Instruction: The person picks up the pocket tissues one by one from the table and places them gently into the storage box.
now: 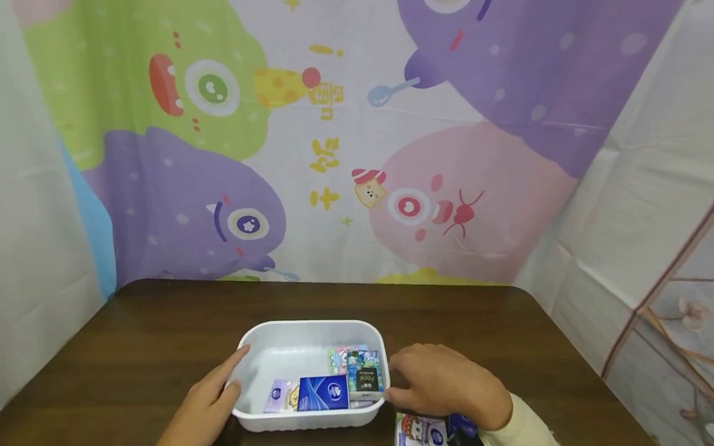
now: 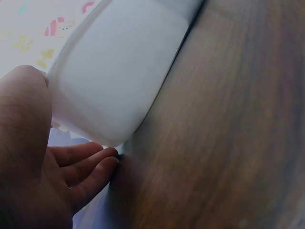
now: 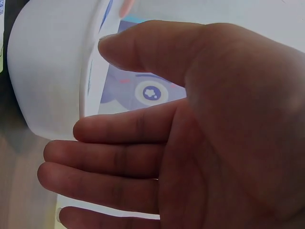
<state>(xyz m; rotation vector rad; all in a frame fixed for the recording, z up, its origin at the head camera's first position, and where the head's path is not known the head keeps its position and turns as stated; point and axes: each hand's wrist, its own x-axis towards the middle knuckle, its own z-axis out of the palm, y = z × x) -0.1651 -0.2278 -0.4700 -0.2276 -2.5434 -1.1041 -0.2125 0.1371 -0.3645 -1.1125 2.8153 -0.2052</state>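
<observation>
A white plastic basin (image 1: pixel 305 422) sits on the table with several small tissue packs inside. Among them are a blue pack (image 1: pixel 323 394), a lilac one (image 1: pixel 281 396) with a yellow character, and a colourful "Face" pack (image 1: pixel 365 370) against the right wall. My left hand (image 1: pixel 205 399) is at the basin's left side, index fingertip at the rim, fingers loosely extended in the left wrist view. At the opposite side is my right hand (image 1: pixel 446 381), thumb and fingertips right by the rim. Its fingers (image 3: pixel 119 162) look straight and spread in the right wrist view, the palm bare.
Below my right hand, outside the basin, lie a cartoon-printed tissue pack (image 1: pixel 419 430) and a dark blue pack (image 1: pixel 462 425), partly covered by the wrist. The dark wooden table (image 1: pixel 167 322) ends at a cartoon-printed curtain (image 1: pixel 329 248), with pale cloth at both sides.
</observation>
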